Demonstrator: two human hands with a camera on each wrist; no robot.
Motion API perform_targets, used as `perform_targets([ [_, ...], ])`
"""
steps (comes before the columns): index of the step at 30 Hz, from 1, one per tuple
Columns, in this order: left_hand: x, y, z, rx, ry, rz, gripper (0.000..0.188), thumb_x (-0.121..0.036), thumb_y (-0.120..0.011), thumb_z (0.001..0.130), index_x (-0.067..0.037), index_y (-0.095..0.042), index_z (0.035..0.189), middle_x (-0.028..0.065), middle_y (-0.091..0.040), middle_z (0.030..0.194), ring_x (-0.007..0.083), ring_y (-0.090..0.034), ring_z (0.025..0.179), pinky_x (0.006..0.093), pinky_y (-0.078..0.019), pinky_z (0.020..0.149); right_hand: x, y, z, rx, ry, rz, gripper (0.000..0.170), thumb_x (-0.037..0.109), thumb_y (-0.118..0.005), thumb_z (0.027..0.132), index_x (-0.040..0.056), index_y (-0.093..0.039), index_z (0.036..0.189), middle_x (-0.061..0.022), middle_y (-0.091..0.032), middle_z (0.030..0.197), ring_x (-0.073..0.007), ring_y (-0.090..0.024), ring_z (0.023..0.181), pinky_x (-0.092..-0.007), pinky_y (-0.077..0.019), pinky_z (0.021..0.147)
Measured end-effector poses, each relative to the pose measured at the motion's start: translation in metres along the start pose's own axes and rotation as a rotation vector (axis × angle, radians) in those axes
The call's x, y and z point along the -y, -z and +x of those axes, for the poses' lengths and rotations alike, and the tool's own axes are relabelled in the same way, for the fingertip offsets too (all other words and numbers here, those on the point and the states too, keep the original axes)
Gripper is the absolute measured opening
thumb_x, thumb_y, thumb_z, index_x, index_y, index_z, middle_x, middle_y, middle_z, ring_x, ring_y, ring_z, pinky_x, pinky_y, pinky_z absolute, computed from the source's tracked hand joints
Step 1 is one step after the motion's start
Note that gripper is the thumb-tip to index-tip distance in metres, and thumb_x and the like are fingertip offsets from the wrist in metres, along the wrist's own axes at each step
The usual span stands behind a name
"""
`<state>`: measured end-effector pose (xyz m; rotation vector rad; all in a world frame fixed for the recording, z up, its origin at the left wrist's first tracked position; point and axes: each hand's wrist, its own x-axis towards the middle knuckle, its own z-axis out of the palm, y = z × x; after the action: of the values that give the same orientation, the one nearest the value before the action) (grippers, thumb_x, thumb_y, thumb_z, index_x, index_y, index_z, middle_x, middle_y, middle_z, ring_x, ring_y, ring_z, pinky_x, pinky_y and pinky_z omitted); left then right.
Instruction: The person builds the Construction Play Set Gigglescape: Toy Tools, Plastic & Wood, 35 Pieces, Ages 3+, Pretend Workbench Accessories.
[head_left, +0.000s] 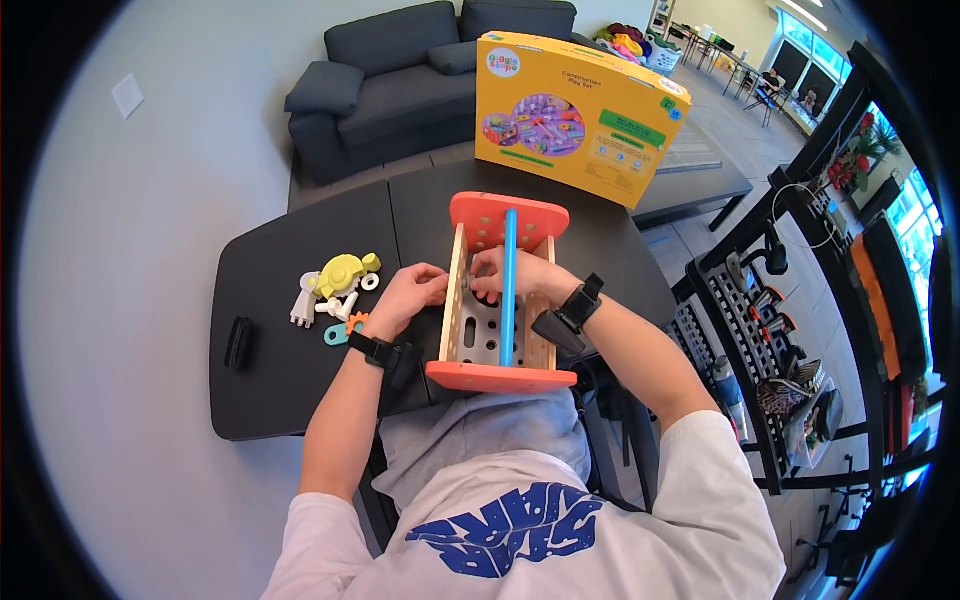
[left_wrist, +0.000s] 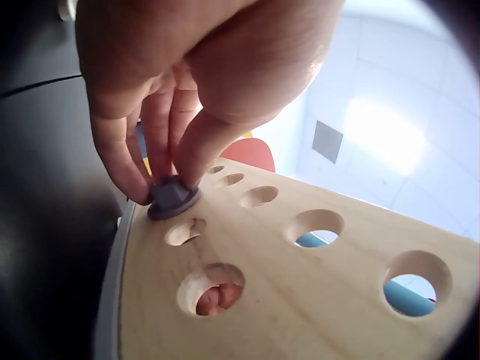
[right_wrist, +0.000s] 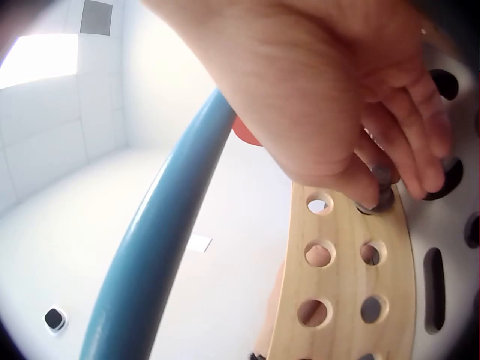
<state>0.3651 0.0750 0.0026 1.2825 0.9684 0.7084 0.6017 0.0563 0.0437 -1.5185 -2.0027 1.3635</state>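
1. Head view: A black table [head_left: 290,400] with a seam across its top is seen from above. At its near side, close to the person's lap, a red-ended wooden toolbox [head_left: 500,378] is placed, spanned lengthwise by a blue rod [head_left: 510,300]. The left hand [head_left: 408,293] is held against the outside of the left side panel [head_left: 453,330]; the right hand [head_left: 532,277] is lowered inside, beneath the rod. To the left, yellow and white toy pieces [head_left: 340,275] are clustered, and a black object [head_left: 238,343] is laid nearer the edge. A yellow box [head_left: 580,110] is stood at the far edge. Beyond, a dark sofa [head_left: 400,95] is set by a pale wall [head_left: 110,250]; on the right, a black rack [head_left: 745,330] is filled with tools.

2. Left wrist view: A grey nut [left_wrist: 172,196] is pinched narrowly between left thumb and fingers, against the holed panel. Above, a white ceiling [left_wrist: 390,45] is lit brightly.

3. Right wrist view: A dark grey piece [right_wrist: 384,199], partly hidden, is pinched by the right hand at the panel's inner face, beside the slotted grey base [right_wrist: 435,225].
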Motion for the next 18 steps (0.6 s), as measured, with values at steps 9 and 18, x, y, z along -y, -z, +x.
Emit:
perform_targets([
  [9,-0.001,0.003,-0.003,0.104,-0.083,0.099,0.021,-0.011,-0.067,0.098,0.003,-0.066,0.114,0.0093,-0.071,0.106,0.0143,-0.068,0.095,0.0284,-0.0545,0.086,-0.015,-0.001,0.01,-0.058,0.091,0.173,0.016,0.018,-0.068,0.095,0.0032,-0.067,0.1,-0.005,-0.073,0.086,-0.0133,-0.073,0.081,-0.0275,-0.0585,0.066],
  [18,0.001,-0.002,0.001,0.035,-0.084,-0.068,0.011,-0.006,-0.067,0.097,0.002,-0.066,0.105,0.0087,-0.071,0.103,0.0144,-0.068,0.094,0.0288,-0.0556,0.087,0.004,0.002,0.001,0.047,0.029,-0.226,0.027,0.025,-0.067,0.096,-0.0022,-0.072,0.101,-0.0084,-0.075,0.092,-0.0136,-0.071,0.076,-0.0275,-0.0567,0.069],
])
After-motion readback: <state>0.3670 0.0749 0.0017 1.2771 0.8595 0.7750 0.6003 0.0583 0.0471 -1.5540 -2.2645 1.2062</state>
